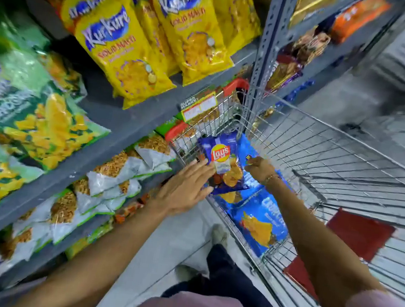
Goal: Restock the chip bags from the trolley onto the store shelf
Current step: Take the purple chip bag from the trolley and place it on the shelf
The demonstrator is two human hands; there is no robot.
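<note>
I am at the wire trolley (325, 154), lifting a dark blue Lay's bag (223, 163) out of its near corner. My right hand (258, 168) reaches inside the basket and touches the bag's right edge; I cannot tell how firmly its fingers close on the foil. My left hand (186, 187) is flat and open, fingers spread, pressed against the bag's left side from outside the trolley rim. The bag stands tilted above more bright blue chip bags (259, 220) lying in the trolley.

To do this well, I judge I should pinch the top seam with my right hand instead of squeezing the puffed middle, since the chips would crush. My left palm should only steady and guide it over the wire edge. Then I would carry it left to the grey shelf (133, 123), looking for a free gap; the yellow Kurkure bags (122, 47) and green bags (36, 116) already crowd the rows.
</note>
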